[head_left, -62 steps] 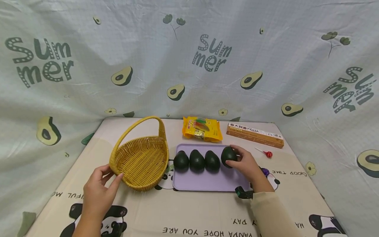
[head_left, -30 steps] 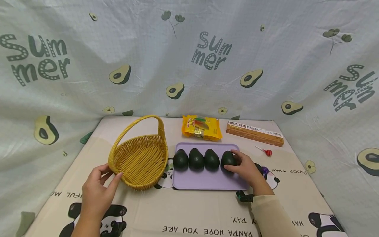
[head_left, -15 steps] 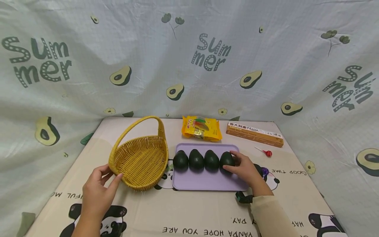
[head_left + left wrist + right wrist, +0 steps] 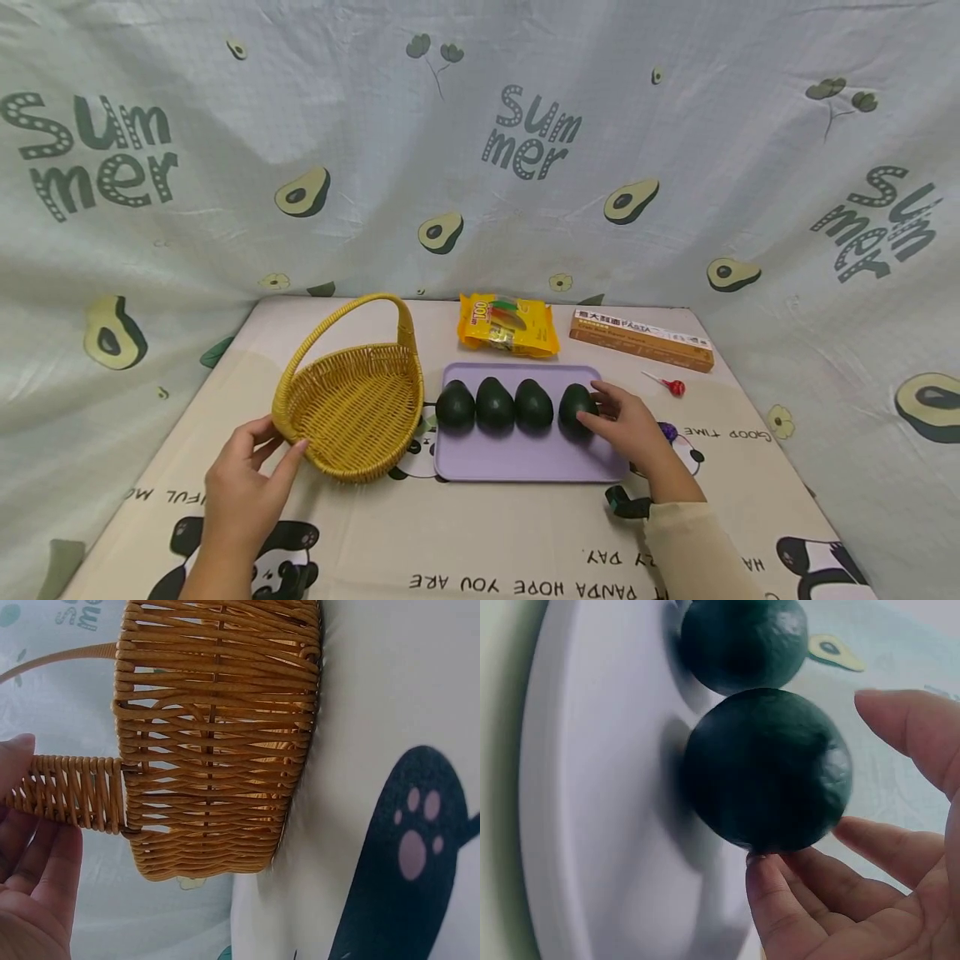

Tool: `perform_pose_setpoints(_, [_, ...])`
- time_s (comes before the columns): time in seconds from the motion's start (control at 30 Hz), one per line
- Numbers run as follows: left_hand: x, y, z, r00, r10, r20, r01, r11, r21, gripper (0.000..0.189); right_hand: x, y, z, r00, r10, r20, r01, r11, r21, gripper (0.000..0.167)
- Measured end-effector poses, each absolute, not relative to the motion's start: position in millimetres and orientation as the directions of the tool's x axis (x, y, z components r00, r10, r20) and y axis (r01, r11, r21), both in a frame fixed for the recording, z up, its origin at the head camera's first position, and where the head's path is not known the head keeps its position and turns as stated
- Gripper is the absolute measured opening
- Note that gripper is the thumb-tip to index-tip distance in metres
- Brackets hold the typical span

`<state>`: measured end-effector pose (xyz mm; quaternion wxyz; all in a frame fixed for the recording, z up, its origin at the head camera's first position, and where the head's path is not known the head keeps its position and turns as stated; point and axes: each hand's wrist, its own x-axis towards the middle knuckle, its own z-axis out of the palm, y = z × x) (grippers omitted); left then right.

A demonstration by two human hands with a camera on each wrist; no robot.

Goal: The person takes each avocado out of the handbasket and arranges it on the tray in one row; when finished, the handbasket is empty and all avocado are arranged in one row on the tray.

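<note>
A yellow wicker basket with an arched handle stands at the left. My left hand holds it at its near-left side; in the left wrist view thumb and fingers grip the base of the handle. A lilac tray bears a row of dark green avocados. Beside the rightmost avocado is my right hand, its fingers spread. In the right wrist view, the thumb is apart from that avocado and the other fingertips are right at its side.
Behind the tray lie a yellow packet and a long pasta box. A red lollipop is right of the tray, and a purple one sits partly behind the right hand. A printed curtain hangs behind the table.
The right hand set the rightmost avocado down on the tray, nudged it left, and now has loosened its fingers and shifted slightly right. The left hand stays on the basket.
</note>
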<state>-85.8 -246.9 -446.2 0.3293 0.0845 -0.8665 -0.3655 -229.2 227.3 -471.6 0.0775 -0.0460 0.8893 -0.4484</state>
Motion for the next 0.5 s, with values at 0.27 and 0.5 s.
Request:
perform_pose_setpoints(0.27, [-85.3,-251.1,-445.8,-0.704,-0.376,0.603,0.159,0.743,0.650,0.066,-224.3,232.8,-462.3,-0.989,-0.145,-0.035,-0.062,0.610,-0.790,0.068])
perform_pose_setpoints(0.5, [-80.0,-252.8,-438.3,-0.563,-0.400,0.723,0.209,0.777,0.593,0.043,-218.0,233.4,-449.3,-0.990,-0.141,0.025,-0.109,0.630,-0.769,0.057])
